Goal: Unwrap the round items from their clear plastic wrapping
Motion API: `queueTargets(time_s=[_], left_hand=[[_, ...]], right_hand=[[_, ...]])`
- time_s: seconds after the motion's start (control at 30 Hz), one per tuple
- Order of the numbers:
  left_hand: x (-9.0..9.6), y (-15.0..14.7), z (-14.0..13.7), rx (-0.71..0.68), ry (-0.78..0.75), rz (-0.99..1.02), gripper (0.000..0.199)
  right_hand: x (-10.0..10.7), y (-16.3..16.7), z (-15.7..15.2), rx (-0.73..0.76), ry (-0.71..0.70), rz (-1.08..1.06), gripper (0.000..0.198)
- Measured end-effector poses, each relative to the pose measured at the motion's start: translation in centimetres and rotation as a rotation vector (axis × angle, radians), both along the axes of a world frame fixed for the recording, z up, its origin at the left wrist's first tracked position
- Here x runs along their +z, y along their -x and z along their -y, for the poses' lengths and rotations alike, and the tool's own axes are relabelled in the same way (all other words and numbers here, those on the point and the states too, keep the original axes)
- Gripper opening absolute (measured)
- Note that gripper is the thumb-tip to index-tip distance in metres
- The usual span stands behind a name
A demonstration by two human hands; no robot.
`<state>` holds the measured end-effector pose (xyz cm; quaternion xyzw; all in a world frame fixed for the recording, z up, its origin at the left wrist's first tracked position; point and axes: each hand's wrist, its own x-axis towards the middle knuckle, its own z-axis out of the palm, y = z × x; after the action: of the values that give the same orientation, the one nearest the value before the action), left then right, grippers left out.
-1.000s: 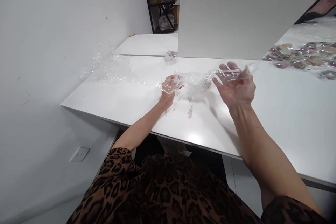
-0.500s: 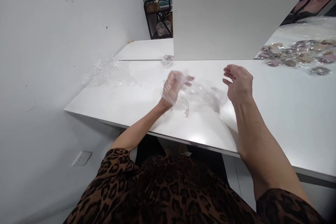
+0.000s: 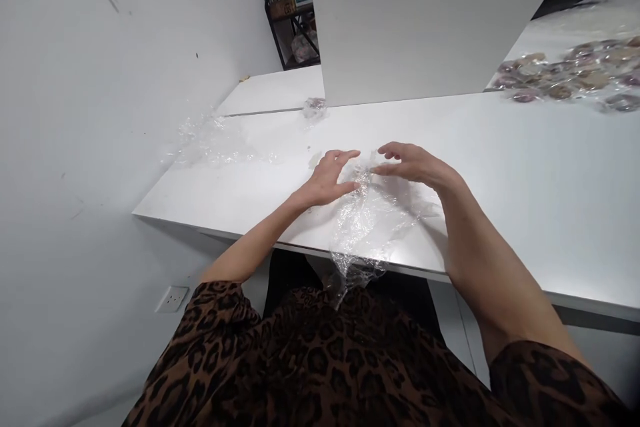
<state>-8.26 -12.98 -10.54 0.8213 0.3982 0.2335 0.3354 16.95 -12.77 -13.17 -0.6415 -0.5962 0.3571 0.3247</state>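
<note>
- Changed: clear film (image 3: 363,223) is no longer stretched up between raised hands; it now lies crumpled on the tabletop (image 3: 525,213), near end draping over the front edge toward the lap.
- Right hand (image 3: 415,163) is down from its raised pose, now facing the left hand (image 3: 325,180) over the film's far end. Means both hands are at one bunched spot.
- Left fingers: parted, thumb at the film, not clenched.
- Right fingers: loosely curled, thumb and forefinger apart. Can't tell if the thumb tip touches film.
- Can't tell whether the bunched part wraps anything.
- Surface: white, glossy. Loose film heap (image 3: 207,140) at left by the wall (image 3: 100,120); small wrapped bundle (image 3: 315,107) near the far edge, at the foot of a pale panel (image 3: 410,20).
- Far right: many film-wrapped pieces (image 3: 575,77), brownish and purplish, contents unclear.
- Room: black rack (image 3: 293,30) with boxes behind, wall marked with scuffs, socket (image 3: 173,299) low left.
- Person wears a leopard-print top (image 3: 315,360).
</note>
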Motion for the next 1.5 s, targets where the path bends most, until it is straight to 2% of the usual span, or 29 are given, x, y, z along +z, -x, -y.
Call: queueTargets(time_s=[0.07, 0.13, 0.2, 0.27, 0.37, 0.4, 0.47, 0.53, 0.63, 0.7, 0.87, 0.93, 0.97, 1.03, 1.1, 1.17, 1.3, 1.4, 1.5], left_hand=[[-1.2, -1.6, -2.0, 0.097, -0.055, -0.139, 0.049], [-1.6, -3.1, -4.2, 0.12, -0.048, -0.227, 0.027], [-1.3, -4.5, -6.2, 0.136, -0.049, -0.204, 0.019], [-0.8, -5.6, -7.3, 0.214, -0.066, -0.096, 0.02], [-0.3, -6.4, -6.7, 0.344, -0.107, 0.016, 0.039], [-0.3, -6.4, -5.9, 0.351, -0.113, 0.001, 0.044], [-0.5, -5.9, -3.8, 0.298, -0.092, -0.106, 0.054], [-1.0, -5.0, -1.8, 0.201, -0.04, -0.256, 0.065], [-1.5, -3.5, -0.3, 0.117, 0.037, -0.364, 0.064], [-1.6, -2.5, -0.6, 0.148, 0.132, -0.3, 0.058], [-1.5, -0.3, -2.2, 0.333, 0.527, 0.07, 0.041], [-1.8, 0.4, -2.4, 0.41, 0.588, 0.129, 0.04], [-1.9, 0.6, -2.4, 0.442, 0.549, 0.131, 0.037], [-2.2, 1.0, -2.1, 0.458, 0.366, 0.076, 0.031], [-2.4, 0.9, -1.7, 0.399, 0.175, -0.035, 0.039], [-2.3, 0.6, -1.3, 0.3, 0.079, -0.203, 0.05], [-2.1, -0.1, -1.0, 0.18, 0.005, -0.496, 0.056], [-1.8, 0.2, -1.1, 0.192, 0.02, -0.505, 0.052], [-1.5, 1.2, -1.4, 0.25, 0.055, -0.412, 0.047]], right_hand=[[0.2, 0.0, 0.3, 0.068, 0.038, 0.053, 0.06], [0.4, 0.0, 0.4, 0.108, 0.048, 0.074, 0.06], [0.5, -0.1, 0.4, 0.123, 0.058, 0.053, 0.055], [0.5, 0.0, 0.2, 0.107, 0.078, 0.018, 0.043], [0.1, 0.1, -0.3, 0.062, 0.131, 0.004, 0.007], [0.0, 0.2, -0.5, 0.041, 0.14, 0.004, 0.005], [-0.1, 0.3, -0.7, -0.002, 0.139, -0.017, 0.019], [0.0, 0.4, -0.8, -0.036, 0.122, -0.069, 0.023], [0.2, 0.4, -0.7, -0.073, 0.114, -0.171, 0.024], [0.4, 0.3, -0.7, -0.093, 0.099, -0.234, 0.025], [0.0, 0.1, -0.9, -0.167, 0.037, -0.297, 0.026], [-0.3, -0.1, -1.1, -0.204, 0.012, -0.315, 0.026], [-0.4, -0.2, -1.2, -0.216, 0.002, -0.327, 0.026], [-0.5, -0.4, -1.3, -0.223, -0.003, -0.348, 0.024], [-0.5, -0.4, -1.2, -0.214, -0.002, -0.361, 0.024], [-0.3, -0.4, -1.1, -0.202, -0.02, -0.373, 0.025], [0.2, -0.4, -0.7, -0.21, -0.079, -0.396, 0.03], [0.3, -0.4, -0.6, -0.236, -0.099, -0.387, 0.03], [0.3, -0.4, -0.6, -0.247, -0.124, -0.373, 0.033]])
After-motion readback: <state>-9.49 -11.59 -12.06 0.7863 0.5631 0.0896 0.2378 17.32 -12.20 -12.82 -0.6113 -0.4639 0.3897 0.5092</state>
